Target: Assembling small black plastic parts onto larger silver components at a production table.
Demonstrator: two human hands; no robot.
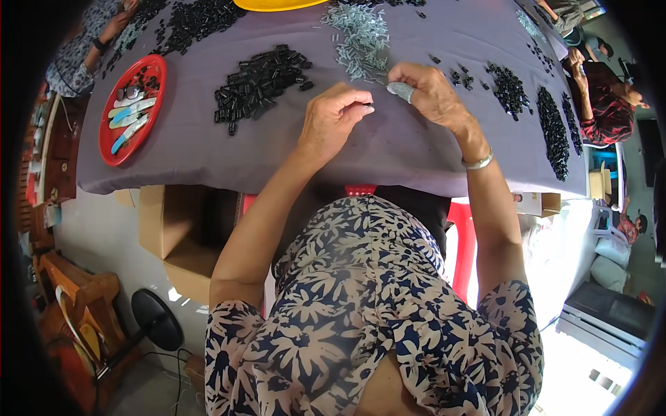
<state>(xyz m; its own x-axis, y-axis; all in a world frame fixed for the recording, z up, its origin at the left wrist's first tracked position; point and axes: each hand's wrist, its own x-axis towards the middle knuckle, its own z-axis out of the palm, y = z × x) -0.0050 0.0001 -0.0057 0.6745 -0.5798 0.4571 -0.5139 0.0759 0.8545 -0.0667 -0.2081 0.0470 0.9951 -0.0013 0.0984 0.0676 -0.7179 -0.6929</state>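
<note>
My left hand (330, 121) is pinched at the middle of the table, and the tip of a small black piece shows between thumb and forefinger. Just to its right, my right hand (438, 97) has its fingers curled together; whatever they hold, if anything, is too small to make out. A pale grey cover (400, 91) wraps one of its fingers. Beyond both hands spreads a heap of small clear rods (357, 41). Left of my left hand lies a pile of short black cylindrical pieces (258, 87).
On the left, a red oval tray (105, 132) holds blue-and-white handled tools and small dark parts. A yellow container (277, 4) is at the far edge. More black pieces (510, 90) lie at right on the grey cloth (416, 163). Other people sit around the table.
</note>
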